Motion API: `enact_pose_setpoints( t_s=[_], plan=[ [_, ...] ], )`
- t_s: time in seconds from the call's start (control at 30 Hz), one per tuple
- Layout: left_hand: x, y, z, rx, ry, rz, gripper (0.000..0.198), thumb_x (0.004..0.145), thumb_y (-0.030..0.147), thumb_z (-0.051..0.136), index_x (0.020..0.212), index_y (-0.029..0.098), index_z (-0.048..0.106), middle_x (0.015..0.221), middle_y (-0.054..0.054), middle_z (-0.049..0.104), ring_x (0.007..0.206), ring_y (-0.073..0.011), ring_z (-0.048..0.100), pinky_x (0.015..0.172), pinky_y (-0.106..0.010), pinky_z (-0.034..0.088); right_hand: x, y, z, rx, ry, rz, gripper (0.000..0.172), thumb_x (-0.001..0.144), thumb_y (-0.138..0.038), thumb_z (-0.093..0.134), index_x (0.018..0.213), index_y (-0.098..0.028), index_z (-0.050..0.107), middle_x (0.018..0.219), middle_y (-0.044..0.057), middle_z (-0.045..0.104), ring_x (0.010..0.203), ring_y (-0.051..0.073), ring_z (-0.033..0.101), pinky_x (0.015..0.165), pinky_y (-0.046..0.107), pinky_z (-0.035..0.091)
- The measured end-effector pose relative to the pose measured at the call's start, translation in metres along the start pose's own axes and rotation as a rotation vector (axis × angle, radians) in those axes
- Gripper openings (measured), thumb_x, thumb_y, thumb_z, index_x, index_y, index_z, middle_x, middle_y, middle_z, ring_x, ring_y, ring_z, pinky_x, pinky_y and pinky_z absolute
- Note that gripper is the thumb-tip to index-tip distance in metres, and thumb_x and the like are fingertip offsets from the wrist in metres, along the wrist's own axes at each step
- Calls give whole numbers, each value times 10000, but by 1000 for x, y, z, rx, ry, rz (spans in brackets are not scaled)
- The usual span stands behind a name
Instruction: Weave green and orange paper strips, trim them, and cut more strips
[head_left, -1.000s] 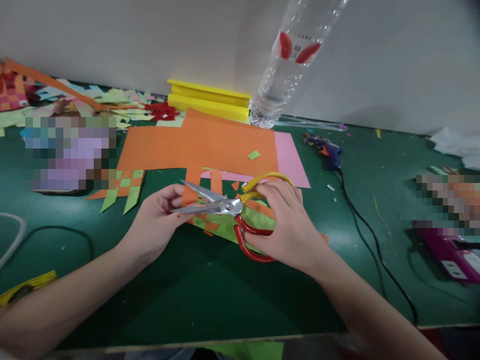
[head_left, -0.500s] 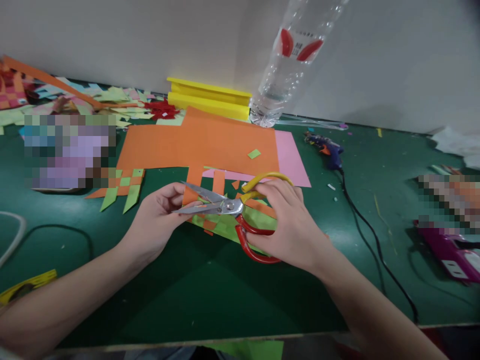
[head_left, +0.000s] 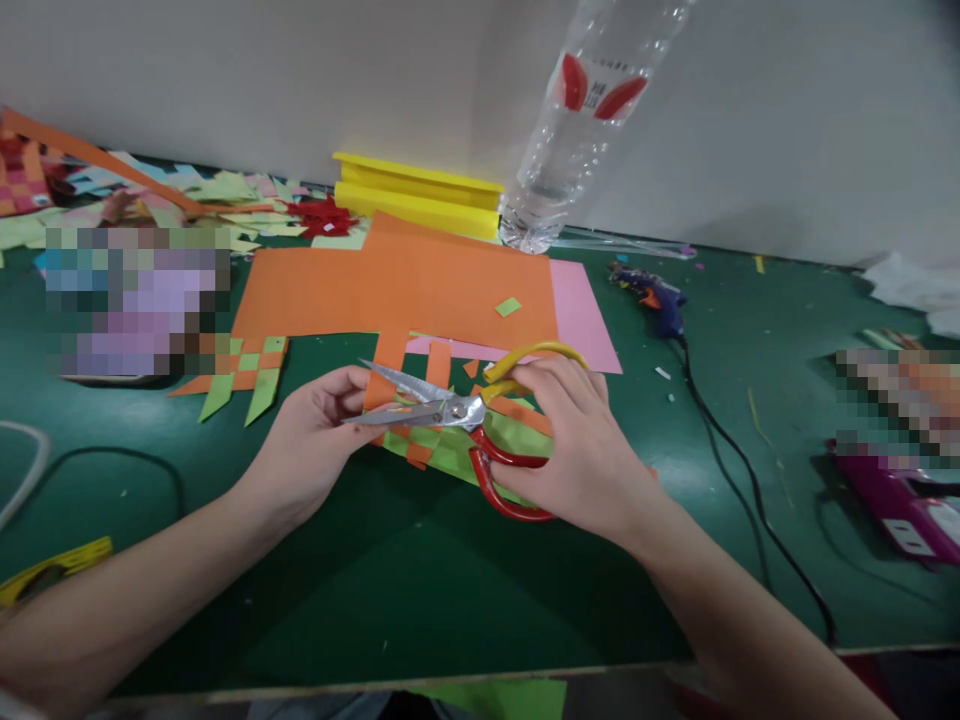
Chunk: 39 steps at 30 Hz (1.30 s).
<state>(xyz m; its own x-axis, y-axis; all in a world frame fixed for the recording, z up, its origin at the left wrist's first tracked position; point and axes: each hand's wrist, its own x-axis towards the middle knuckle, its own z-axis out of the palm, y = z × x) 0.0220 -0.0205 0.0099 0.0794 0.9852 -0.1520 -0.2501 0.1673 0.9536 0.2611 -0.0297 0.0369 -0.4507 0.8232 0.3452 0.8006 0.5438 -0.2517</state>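
Scissors (head_left: 459, 411) at centre frame: long axis nearly level across the picture, tips pointing left, blades parted, yellow-and-red handles to the right. Right hand (head_left: 581, 430) is curled around the handles. Left hand (head_left: 319, 435) pinches the left end of an orange-and-green woven paper piece (head_left: 424, 440) between thumb and fingers; the lower blade passes in front of the thumb area, contact not certain. Blades and right hand cover parts of the weave.

Writing: clear plastic bottle (head_left: 581, 140), upper right of centre, bears a label with two red leaf-like shapes and dark print, too small to read.

Surroundings on the green bench (head_left: 420, 600): orange sheet (head_left: 450, 290) above the weave, overlapping a pink sheet (head_left: 589, 315); second woven piece (head_left: 244, 368) left of centre; yellow folded strip (head_left: 416, 200) by the wall; glue gun (head_left: 664, 308) right of centre, cord trailing lower right; paper scraps (head_left: 225, 190) upper left.
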Motion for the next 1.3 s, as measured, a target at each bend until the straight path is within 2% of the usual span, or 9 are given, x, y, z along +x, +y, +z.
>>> enact_pose_setpoints(
  t_s=[0.47,0.67,0.8,1.0,1.13,1.3],
  plan=[
    [2,-2,-2,31,-9,-11,212,632,68,753,772,210,679,810,-2,744,796,-166,711,625,-195,548,0,1,0,-1,10,-6,502,740,-356,671,1171,-183,481,1163,151,596,1167,339,545,979,515,411],
    [1,-1,-3,36,-7,-14,167,648,114,773,733,191,651,725,10,703,707,-142,689,570,-180,522,-1,2,0,3,4,-7,497,744,-344,663,1178,-185,481,1187,148,590,1181,336,538,994,515,411],
    [0,-2,-3,42,-7,-14,157,669,130,777,740,192,651,779,0,727,764,-152,703,614,-187,540,-1,3,0,20,-8,-5,473,755,-321,651,1177,-181,491,1197,151,593,1188,333,537,989,511,421],
    [1,-5,-4,68,15,2,152,705,178,797,768,200,661,794,9,738,743,-135,702,665,-196,559,1,0,-2,49,11,17,398,778,-281,621,1156,-205,521,1166,135,631,1154,330,576,956,515,446],
    [2,-5,-3,44,42,1,173,693,185,806,784,200,660,754,21,728,704,-129,697,679,-214,569,2,1,-3,137,45,45,395,774,-266,599,1156,-204,519,1159,134,643,1129,321,594,895,487,486],
    [3,-1,0,-108,82,-42,271,611,132,853,716,214,616,613,79,662,638,-108,689,654,-190,570,4,3,-6,168,130,110,391,762,-245,603,1136,-205,497,1148,126,626,1014,280,622,835,442,495]
  ],
)
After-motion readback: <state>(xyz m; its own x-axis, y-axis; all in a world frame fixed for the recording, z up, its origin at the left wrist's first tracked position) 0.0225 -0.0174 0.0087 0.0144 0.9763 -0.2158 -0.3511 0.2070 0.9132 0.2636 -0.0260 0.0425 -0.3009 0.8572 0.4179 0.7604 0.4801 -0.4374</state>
